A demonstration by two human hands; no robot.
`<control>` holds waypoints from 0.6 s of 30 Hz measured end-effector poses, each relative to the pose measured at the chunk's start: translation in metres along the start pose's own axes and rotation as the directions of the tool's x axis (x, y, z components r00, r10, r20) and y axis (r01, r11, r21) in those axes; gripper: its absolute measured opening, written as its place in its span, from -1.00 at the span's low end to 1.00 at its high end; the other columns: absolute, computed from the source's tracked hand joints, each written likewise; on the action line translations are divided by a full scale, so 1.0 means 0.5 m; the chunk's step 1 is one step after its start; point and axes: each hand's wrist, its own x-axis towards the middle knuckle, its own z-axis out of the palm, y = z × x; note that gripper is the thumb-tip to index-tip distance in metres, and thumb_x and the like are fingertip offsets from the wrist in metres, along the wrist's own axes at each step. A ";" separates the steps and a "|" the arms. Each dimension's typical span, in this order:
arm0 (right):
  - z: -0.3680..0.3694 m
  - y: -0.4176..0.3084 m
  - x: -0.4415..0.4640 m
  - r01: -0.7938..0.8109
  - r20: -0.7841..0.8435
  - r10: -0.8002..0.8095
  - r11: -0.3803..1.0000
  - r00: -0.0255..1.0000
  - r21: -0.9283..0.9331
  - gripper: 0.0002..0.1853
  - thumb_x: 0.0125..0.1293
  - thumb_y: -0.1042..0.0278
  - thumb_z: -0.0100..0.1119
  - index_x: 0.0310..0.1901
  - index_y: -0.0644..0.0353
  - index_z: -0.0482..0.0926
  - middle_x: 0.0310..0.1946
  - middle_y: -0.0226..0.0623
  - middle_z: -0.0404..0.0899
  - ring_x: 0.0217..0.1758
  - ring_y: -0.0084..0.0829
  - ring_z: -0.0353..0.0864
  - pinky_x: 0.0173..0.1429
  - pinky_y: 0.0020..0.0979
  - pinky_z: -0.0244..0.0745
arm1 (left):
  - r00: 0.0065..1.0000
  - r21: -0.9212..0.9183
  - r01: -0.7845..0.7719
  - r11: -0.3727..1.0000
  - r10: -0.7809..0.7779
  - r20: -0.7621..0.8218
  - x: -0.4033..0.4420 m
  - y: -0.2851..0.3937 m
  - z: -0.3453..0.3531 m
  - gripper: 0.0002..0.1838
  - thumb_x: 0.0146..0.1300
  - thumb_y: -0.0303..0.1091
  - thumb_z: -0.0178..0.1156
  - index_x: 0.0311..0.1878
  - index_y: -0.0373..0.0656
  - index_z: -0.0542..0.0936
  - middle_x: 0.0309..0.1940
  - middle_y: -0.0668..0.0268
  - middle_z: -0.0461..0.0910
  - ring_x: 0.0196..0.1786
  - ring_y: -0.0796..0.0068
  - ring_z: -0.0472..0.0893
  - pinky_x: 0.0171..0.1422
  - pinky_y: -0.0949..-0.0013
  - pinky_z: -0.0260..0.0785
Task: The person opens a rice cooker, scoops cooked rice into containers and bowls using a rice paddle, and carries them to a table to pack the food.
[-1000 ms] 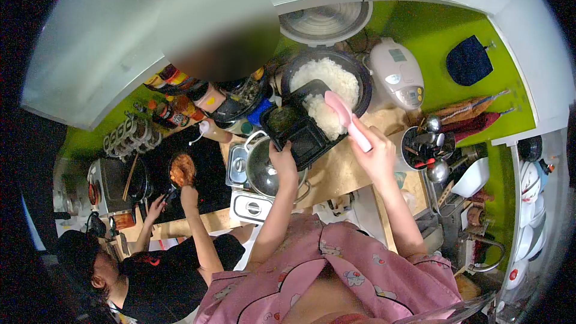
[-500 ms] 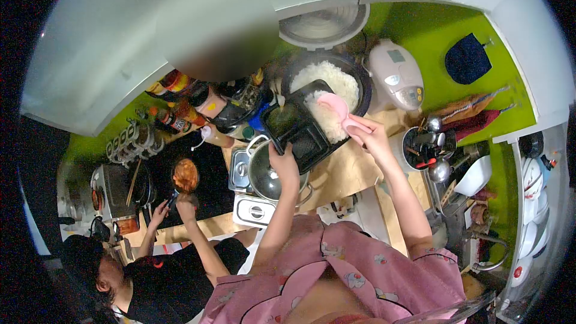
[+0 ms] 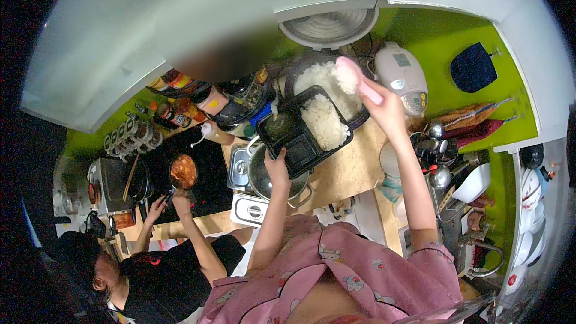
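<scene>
My left hand point(image 3: 277, 171) grips the near left edge of a black compartment tray point(image 3: 298, 149). White rice point(image 3: 324, 123) fills the tray's right compartment; a smaller compartment has something dark in it that I cannot make out. In my right hand point(image 3: 386, 108) is a pink rice paddle point(image 3: 354, 78), raised above the tray's far right side with some rice on it. Behind the tray stands an open rice cooker point(image 3: 290, 84) with cooked rice point(image 3: 315, 76) inside, partly hidden by tray and paddle. Its lid point(image 3: 329, 29) stands up at the back.
A lidded pot point(image 3: 259, 174) and steel containers point(image 3: 247, 210) sit beside my left forearm. To the right are a white appliance point(image 3: 401, 72) and a utensil holder point(image 3: 393, 159). At left, a co-worker point(image 3: 174, 270) handles a pan point(image 3: 183, 171) of reddish food on a black cooktop.
My right hand has lifted the paddle from the tray's rice up and away toward the cooker. The tray has tilted less. The co-worker's pan has shifted slightly.
</scene>
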 end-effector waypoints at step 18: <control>0.005 -0.193 -0.196 -0.268 0.107 0.275 0.960 0.955 -0.075 -0.58 0.05 0.38 0.34 0.03 0.04 0.68 -0.40 -0.09 0.64 -0.32 -0.11 0.68 -0.21 -0.24 0.55 | 1.000 0.023 -0.024 0.999 0.024 0.012 0.017 -0.033 0.001 -0.64 0.28 -0.46 0.21 0.12 -0.37 0.48 -0.04 0.17 0.62 -0.04 0.36 0.56 0.18 0.37 0.32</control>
